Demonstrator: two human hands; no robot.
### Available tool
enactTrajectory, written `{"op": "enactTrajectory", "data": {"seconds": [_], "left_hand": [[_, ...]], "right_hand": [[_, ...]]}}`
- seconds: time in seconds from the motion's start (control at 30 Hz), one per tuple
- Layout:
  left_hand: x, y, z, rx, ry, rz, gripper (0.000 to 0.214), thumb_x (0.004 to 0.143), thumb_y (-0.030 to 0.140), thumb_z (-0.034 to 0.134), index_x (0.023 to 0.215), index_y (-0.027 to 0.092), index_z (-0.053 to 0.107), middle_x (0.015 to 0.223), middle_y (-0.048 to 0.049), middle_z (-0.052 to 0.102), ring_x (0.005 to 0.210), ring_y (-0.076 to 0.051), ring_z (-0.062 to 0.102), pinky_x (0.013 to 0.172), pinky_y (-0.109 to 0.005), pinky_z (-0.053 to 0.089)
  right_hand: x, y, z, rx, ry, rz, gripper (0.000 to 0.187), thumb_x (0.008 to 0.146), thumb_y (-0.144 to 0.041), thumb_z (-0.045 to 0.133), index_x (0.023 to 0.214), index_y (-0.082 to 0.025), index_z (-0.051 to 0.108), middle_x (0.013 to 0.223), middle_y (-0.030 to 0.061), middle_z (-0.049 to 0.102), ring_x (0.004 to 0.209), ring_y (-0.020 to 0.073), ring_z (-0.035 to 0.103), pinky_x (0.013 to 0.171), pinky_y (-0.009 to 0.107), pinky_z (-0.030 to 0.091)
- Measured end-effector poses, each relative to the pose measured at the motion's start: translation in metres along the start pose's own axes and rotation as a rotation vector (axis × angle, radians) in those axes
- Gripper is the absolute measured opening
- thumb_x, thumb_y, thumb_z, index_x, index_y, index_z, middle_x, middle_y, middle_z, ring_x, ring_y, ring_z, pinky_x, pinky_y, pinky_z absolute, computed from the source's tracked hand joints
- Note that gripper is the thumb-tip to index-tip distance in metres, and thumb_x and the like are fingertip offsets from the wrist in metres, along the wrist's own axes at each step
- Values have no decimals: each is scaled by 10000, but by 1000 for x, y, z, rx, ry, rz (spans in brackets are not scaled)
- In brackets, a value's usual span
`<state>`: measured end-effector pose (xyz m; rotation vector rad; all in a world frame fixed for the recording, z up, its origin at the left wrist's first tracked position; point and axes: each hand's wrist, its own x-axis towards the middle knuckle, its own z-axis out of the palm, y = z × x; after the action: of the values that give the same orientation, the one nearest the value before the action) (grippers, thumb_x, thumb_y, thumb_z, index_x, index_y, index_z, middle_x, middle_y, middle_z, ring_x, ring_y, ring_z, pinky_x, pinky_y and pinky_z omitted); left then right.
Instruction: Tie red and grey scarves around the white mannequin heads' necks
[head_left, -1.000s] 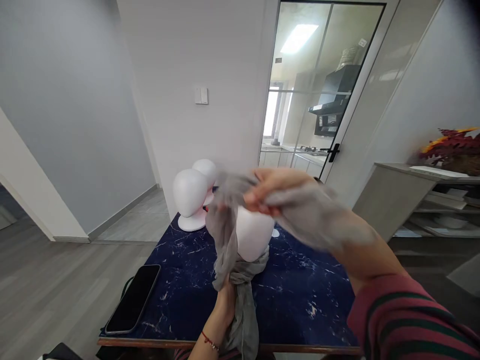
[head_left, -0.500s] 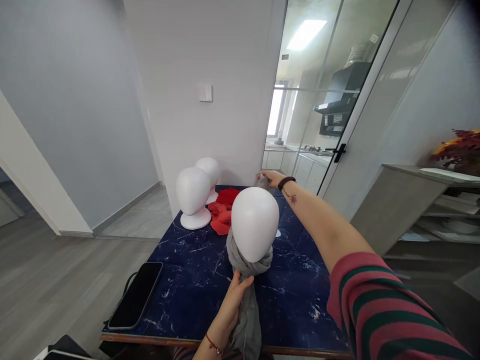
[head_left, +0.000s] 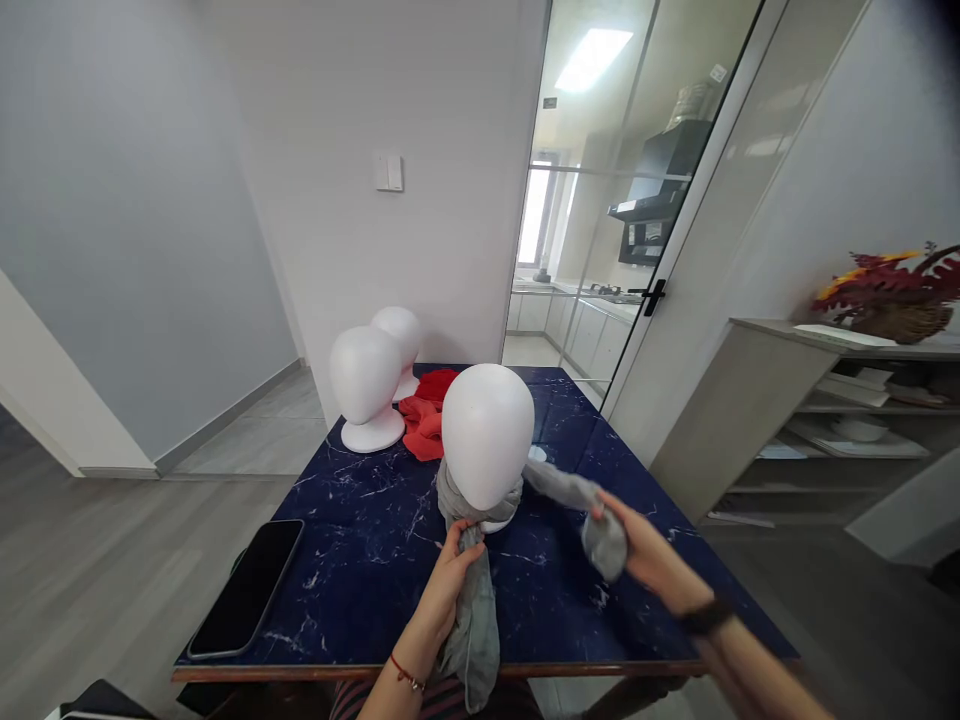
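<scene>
A white foam mannequin head (head_left: 487, 435) stands on the dark blue marbled table (head_left: 360, 560) with a grey scarf (head_left: 472, 620) wound round its neck. My left hand (head_left: 448, 577) is closed on the scarf end that hangs down in front, just below the neck. My right hand (head_left: 637, 548) is closed on the other end, pulled out to the right of the head and held above the table.
Two more white mannequin heads (head_left: 366, 385) stand at the far left of the table, a red cloth (head_left: 424, 420) beside them. A black phone (head_left: 247, 588) lies at the near left edge. A glass door (head_left: 645, 200) and shelves (head_left: 840, 420) are to the right.
My right hand carried the scarf end over and behind the head, then brought it round to the front right. My left hand stayed closed on the front end.
</scene>
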<state>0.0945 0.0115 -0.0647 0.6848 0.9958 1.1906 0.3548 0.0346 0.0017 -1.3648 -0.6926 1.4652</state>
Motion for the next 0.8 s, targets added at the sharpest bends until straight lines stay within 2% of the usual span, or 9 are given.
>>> {"op": "enactTrajectory", "data": {"seconds": [0.1, 0.17, 0.23, 0.33, 0.43, 0.5, 0.57, 0.67, 0.8], "left_hand": [[-4, 3, 0, 43, -2, 28, 428, 645, 269, 692, 1045, 211, 553, 1047, -55, 633, 996, -205, 572, 912, -293, 370], [-6, 4, 2, 64, 11, 44, 420, 651, 254, 681, 1048, 209, 550, 1039, -54, 633, 996, -206, 574, 913, -297, 377], [-8, 6, 3, 56, 2, 26, 450, 657, 246, 672, 1083, 210, 531, 1040, -61, 631, 976, -213, 588, 888, -309, 404], [-16, 10, 4, -3, -1, 3, 597, 650, 224, 684, 1202, 247, 458, 1119, -69, 612, 983, -217, 601, 865, -313, 437], [-27, 15, 1, -46, 101, 48, 776, 630, 180, 719, 1306, 303, 357, 1161, -58, 604, 1011, -204, 605, 885, -301, 443], [-35, 18, -3, -68, 214, -1, 800, 648, 176, 721, 1333, 292, 324, 1074, -60, 647, 951, -203, 634, 855, -311, 467], [-43, 21, -8, -121, 289, -105, 641, 694, 181, 688, 1275, 217, 418, 945, -69, 686, 856, -208, 660, 800, -314, 495], [-53, 26, -13, -225, 250, -254, 257, 758, 196, 619, 1000, 109, 612, 821, -93, 705, 804, -220, 671, 763, -300, 514], [-63, 31, -22, -266, 221, -282, 149, 771, 218, 617, 859, 106, 662, 813, -95, 716, 849, -227, 672, 774, -290, 521]], "right_hand": [[-60, 67, 25, 64, -139, 221, 383, 744, -542, 584, 702, -161, 598, 558, 22, 567, 424, 102, 488, 452, 224, 404], [-88, 97, 56, 54, -243, 222, 456, 692, -583, 625, 866, -161, 623, 572, 20, 593, 411, 100, 472, 429, 218, 379], [-101, 114, 87, 97, -270, 209, 540, 652, -623, 641, 924, -157, 620, 594, 24, 610, 463, 123, 520, 487, 241, 426], [-101, 120, 115, 133, -279, 115, 563, 665, -645, 619, 953, -161, 617, 681, 31, 631, 656, 171, 606, 683, 290, 480], [-96, 116, 118, -44, -285, -90, 502, 749, -643, 527, 881, -167, 617, 744, 46, 630, 772, 200, 605, 751, 305, 455], [-97, 111, 115, -245, -278, -234, 492, 817, -626, 431, 775, -167, 603, 739, 59, 616, 767, 206, 585, 734, 309, 431], [-100, 107, 114, -420, -278, -361, 496, 867, -592, 355, 713, -175, 574, 709, 58, 594, 715, 194, 552, 703, 306, 403], [-104, 104, 121, -536, -253, -459, 469, 897, -552, 319, 715, -188, 553, 688, 49, 571, 674, 177, 509, 676, 294, 370], [-104, 105, 132, -489, -199, -449, 436, 901, -531, 338, 759, -198, 580, 811, 75, 608, 784, 192, 529, 754, 291, 378]]}}
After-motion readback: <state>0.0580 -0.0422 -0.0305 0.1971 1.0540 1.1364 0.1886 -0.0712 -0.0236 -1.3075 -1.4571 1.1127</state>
